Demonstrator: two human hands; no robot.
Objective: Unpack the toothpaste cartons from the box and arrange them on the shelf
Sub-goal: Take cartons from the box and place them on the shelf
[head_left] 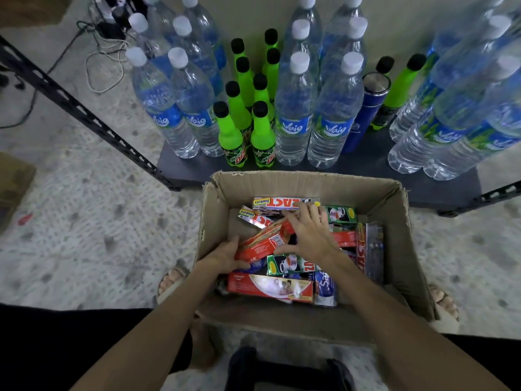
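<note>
From the head camera, an open cardboard box point(406, 244) sits on the speckled floor point(84, 221) just in front of a low dark shelf point(366, 170), and both hands are down inside it among a loose jumble of toothpaste cartons. The left hand point(225, 256) grips the near-left end of a red-orange carton point(263, 242) that lies tilted across the pile, fingers curled under its edge. The right hand point(308, 235) lies over the far end of the same carton with fingers spread and reaching toward a silver-and-red carton point(284, 203) at the far wall of the box; whether it actually grips anything cannot be told. Other cartons lie around them: a long red one point(270, 287) along the near side, a green one point(284, 263) just beyond it, another green one point(341, 214) at the far right, and a red-and-silver one point(366, 246) standing on edge along the right wall. On the shelf beyond the box stand clear water bottles point(293, 108) with blue labels, a cluster of bright green soda bottles point(242, 117) between them, and a dark blue flask point(369, 108) farther right. A sandalled foot point(172, 277) shows at the box's near-left corner.
</note>
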